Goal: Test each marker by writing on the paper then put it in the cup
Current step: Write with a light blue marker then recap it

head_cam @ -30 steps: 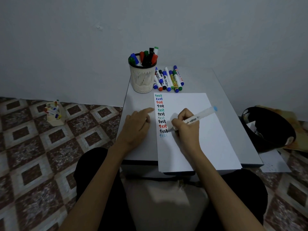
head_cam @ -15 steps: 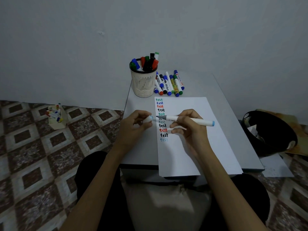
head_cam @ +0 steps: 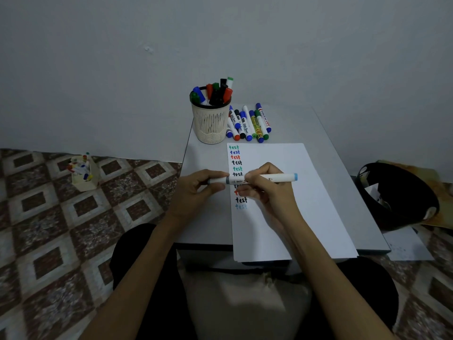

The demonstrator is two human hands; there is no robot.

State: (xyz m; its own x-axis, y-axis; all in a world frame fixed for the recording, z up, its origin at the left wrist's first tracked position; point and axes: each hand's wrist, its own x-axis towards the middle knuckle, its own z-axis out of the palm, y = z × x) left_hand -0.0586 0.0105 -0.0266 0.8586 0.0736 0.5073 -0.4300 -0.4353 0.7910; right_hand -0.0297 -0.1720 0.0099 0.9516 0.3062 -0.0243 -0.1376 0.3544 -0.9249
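Note:
A white marker with light-blue ends (head_cam: 282,178) lies level above the paper (head_cam: 306,197). My right hand (head_cam: 267,192) grips its barrel. My left hand (head_cam: 198,190) pinches its cap (head_cam: 219,180), which sits on the marker's left end. The paper carries a column of coloured "test" words, the lowest in light blue. A cream mesh cup (head_cam: 210,123) with several markers in it stands at the table's far left. Several more markers (head_cam: 250,125) lie in a row to the right of the cup.
The small grey table (head_cam: 343,155) stands against a white wall. A black bin (head_cam: 397,195) sits on the floor to the right. A small box of markers (head_cam: 82,171) is on the patterned tile floor at left. My legs are under the table's near edge.
My right hand finished writing, lifted the marker off the paper and turned it level. My left hand left the paper's edge, picked up the cap and brought it onto the marker's tip.

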